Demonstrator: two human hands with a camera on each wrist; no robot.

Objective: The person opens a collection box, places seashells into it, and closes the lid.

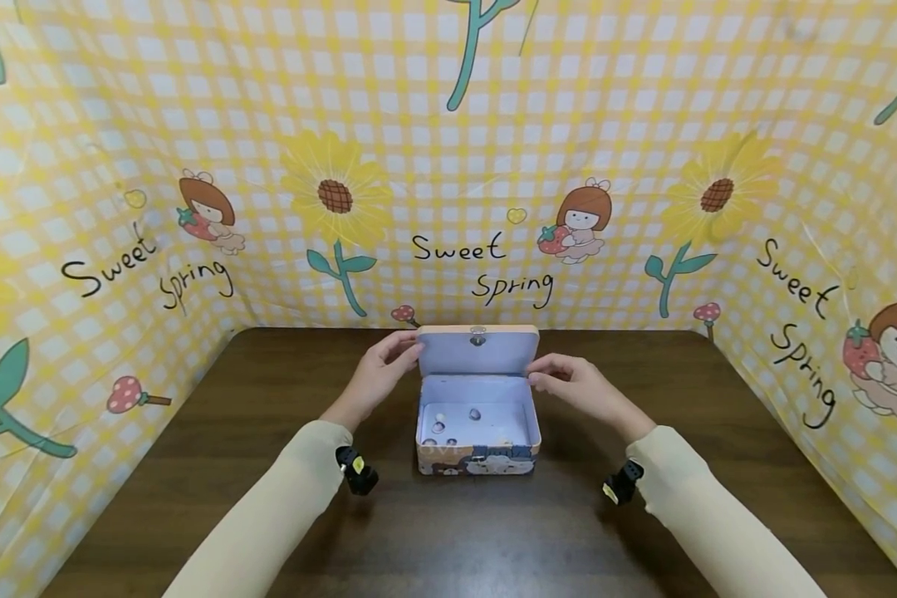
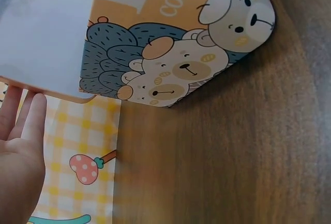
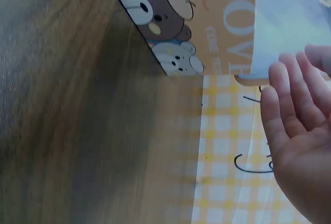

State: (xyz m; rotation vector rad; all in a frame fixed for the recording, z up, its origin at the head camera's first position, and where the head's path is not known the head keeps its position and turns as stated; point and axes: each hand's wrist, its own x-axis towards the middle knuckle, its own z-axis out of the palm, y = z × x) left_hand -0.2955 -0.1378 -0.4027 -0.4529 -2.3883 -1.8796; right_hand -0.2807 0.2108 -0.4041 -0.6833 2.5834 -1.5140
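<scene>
A hinged tin box (image 1: 478, 461) with cartoon animals on its outside stands on the table, its lid (image 1: 478, 353) raised and leaning back. Several small round items (image 1: 474, 414) lie on its pale inside floor. At the lid's left edge is my left hand (image 1: 377, 370); in the left wrist view its fairly straight fingers (image 2: 35, 118) touch the lid's rim, the tips partly behind it. My right hand (image 1: 579, 386) is by the lid's lower right corner, near the hinge. Its fingers (image 3: 282, 102) extend loosely beside the lid and hold nothing.
The box stands on a dark brown wooden table (image 1: 284, 523). A yellow-and-white checked cloth (image 1: 448, 166) with flowers and lettering hangs around the back and sides. Each wrist carries a small black camera (image 1: 359, 473). A metal clasp (image 1: 478, 335) sits at the lid's top edge.
</scene>
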